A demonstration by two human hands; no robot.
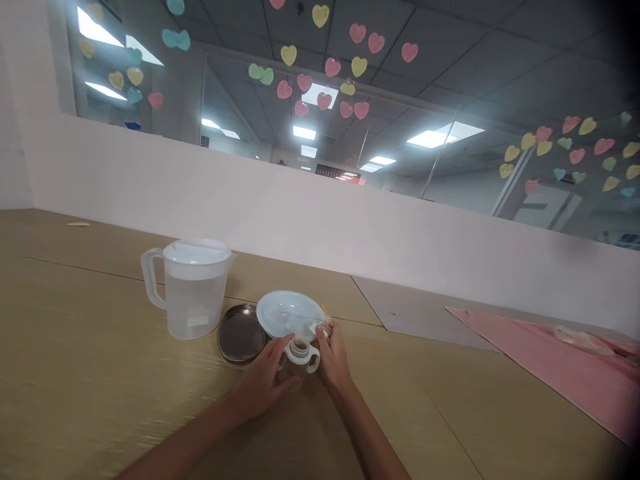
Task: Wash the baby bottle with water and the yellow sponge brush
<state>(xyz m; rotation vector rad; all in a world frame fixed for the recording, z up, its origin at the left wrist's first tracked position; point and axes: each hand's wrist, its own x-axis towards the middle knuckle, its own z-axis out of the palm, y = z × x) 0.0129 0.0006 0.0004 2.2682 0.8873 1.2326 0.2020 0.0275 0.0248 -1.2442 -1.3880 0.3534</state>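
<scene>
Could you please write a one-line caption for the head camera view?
The left hand and right hand hold a small handled bottle beside a plastic pitcher.

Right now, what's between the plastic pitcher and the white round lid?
A dark round metal plate sits between the pitcher and the white lid, seen in the head view.

Bright, even light falls from the white ceiling panels [429, 139] and leaves only faint shadows on the bench [80, 333], while the wide lens bows the edges, the right corners fade to black, and the lower left looks slightly smeared.
</scene>
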